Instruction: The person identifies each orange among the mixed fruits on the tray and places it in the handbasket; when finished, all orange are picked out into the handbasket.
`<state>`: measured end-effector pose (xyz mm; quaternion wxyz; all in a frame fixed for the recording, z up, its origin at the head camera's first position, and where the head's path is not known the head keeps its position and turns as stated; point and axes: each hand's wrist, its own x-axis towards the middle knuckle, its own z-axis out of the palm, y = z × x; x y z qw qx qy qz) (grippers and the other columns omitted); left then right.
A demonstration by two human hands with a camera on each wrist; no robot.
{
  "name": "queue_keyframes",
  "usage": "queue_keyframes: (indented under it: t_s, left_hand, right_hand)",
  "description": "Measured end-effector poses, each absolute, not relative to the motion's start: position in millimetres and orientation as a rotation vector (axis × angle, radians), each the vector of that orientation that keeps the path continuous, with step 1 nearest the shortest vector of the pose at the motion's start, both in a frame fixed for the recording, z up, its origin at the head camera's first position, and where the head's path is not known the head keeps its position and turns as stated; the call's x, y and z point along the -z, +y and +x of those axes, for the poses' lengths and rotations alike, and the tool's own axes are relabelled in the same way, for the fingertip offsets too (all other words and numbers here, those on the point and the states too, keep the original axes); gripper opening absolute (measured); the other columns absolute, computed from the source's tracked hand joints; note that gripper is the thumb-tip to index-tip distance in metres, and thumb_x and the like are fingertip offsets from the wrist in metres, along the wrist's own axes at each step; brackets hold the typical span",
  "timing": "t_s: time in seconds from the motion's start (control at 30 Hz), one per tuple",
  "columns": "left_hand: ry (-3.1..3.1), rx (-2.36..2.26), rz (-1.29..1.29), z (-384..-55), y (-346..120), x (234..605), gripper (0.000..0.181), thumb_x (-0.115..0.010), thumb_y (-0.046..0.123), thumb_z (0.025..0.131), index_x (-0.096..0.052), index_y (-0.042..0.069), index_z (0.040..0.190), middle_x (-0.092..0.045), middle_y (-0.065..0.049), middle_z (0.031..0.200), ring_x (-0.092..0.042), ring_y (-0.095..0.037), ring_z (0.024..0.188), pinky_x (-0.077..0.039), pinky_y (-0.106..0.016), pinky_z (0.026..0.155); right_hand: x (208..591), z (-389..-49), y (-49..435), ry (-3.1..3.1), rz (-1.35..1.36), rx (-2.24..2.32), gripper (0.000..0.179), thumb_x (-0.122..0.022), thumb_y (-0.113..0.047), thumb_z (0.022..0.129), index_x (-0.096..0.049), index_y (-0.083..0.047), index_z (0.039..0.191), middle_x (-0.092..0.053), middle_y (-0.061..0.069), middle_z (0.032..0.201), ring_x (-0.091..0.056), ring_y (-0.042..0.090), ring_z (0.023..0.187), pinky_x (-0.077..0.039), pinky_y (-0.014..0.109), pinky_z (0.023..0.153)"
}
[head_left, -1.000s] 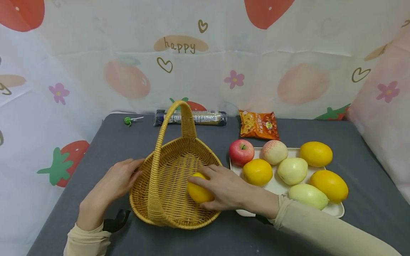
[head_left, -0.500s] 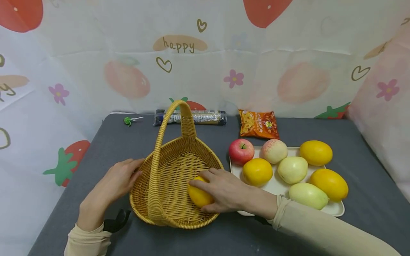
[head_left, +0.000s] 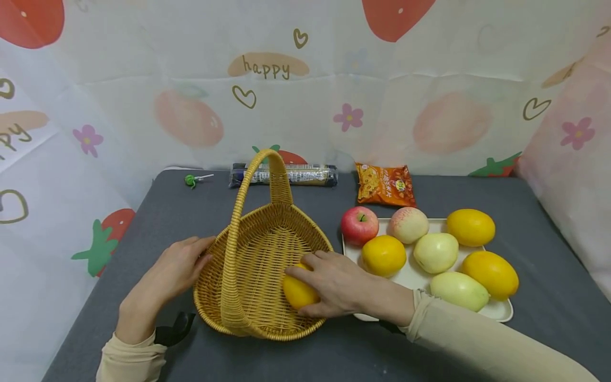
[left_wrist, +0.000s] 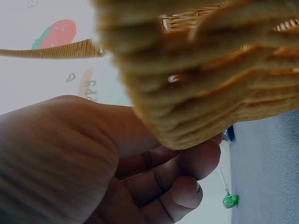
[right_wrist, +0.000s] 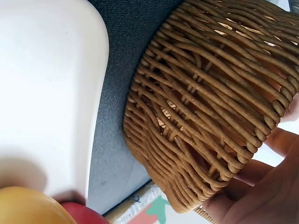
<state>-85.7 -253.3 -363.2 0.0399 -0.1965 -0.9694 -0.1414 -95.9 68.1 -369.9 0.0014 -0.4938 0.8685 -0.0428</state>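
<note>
A woven wicker basket (head_left: 267,260) with a tall arched handle stands on the dark grey cloth. My left hand (head_left: 174,270) grips its left rim; in the left wrist view, curled fingers (left_wrist: 184,191) show below the wickerwork. Inside the basket, low on the right side, a yellow fruit (head_left: 297,289) is held by my right hand (head_left: 334,284), which reaches over the right rim. Part of that fruit is hidden under the fingers. From the right wrist, the basket's outer wall (right_wrist: 201,102) covers the fruit and most of the hand.
To the right, a white tray (head_left: 410,286) bears several fruits, including a red apple (head_left: 360,226), a peach (head_left: 409,226) and a yellow fruit (head_left: 384,256). Behind lie a green lollipop (head_left: 190,181), a plastic-wrapped roll (head_left: 310,175) and an orange snack bag (head_left: 385,185).
My right hand and the yellow fruit have shifted slightly to the right inside the basket. My left hand stays at the left rim, and the basket has barely moved.
</note>
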Motion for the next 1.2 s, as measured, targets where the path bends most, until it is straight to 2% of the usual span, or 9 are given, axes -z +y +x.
queue_keyframes:
  t_s: [0.27, 0.53, 0.73, 1.2]
  left_hand:
    - [-2.974, 0.434, -0.604, -85, -254, 363, 0.033, -0.065, 0.005, 0.091, -0.063, -0.006, 0.122, -0.069, -0.018, 0.100, -0.068, -0.031, 0.086, -0.057, -0.046, 0.074]
    - [-2.967, 0.441, -0.608, -85, -254, 362, 0.034, -0.065, 0.004, 0.091, -0.062, -0.007, 0.122, -0.069, -0.019, 0.101, -0.068, -0.032, 0.087, -0.057, -0.047, 0.075]
    - [-2.972, 0.441, -0.608, -85, -255, 362, 0.033, -0.064, 0.004, 0.091, -0.062, -0.007, 0.122, -0.069, -0.019, 0.101, -0.068, -0.032, 0.089, -0.057, -0.047, 0.077]
    - [-2.973, 0.452, -0.609, -86, -255, 364, 0.032, -0.064, 0.004, 0.091, -0.063, -0.006, 0.122, -0.068, -0.017, 0.097, -0.067, -0.029, 0.084, -0.057, -0.045, 0.073]
  right_hand:
    - [369, -97, 68, 2.707, -1.530, 0.134, 0.071, -0.065, -0.061, 0.083, -0.051, -0.021, 0.140, -0.061, 0.010, 0.124, -0.062, 0.024, 0.105, -0.052, 0.039, 0.093]
    - [367, -97, 69, 2.704, -1.527, 0.139, 0.071, -0.065, -0.061, 0.083, -0.050, -0.021, 0.141, -0.061, 0.013, 0.130, -0.061, 0.027, 0.114, -0.052, 0.041, 0.097]
    - [357, -97, 76, 2.723, -1.509, 0.193, 0.072, -0.067, -0.059, 0.083, -0.050, -0.021, 0.141, -0.059, 0.010, 0.134, -0.059, 0.026, 0.119, -0.053, 0.041, 0.096]
    - [328, -94, 137, 2.928, -1.517, 0.418, 0.058, -0.066, -0.049, 0.089, -0.057, -0.016, 0.136, -0.060, 0.007, 0.135, -0.058, 0.022, 0.122, -0.053, 0.043, 0.096]
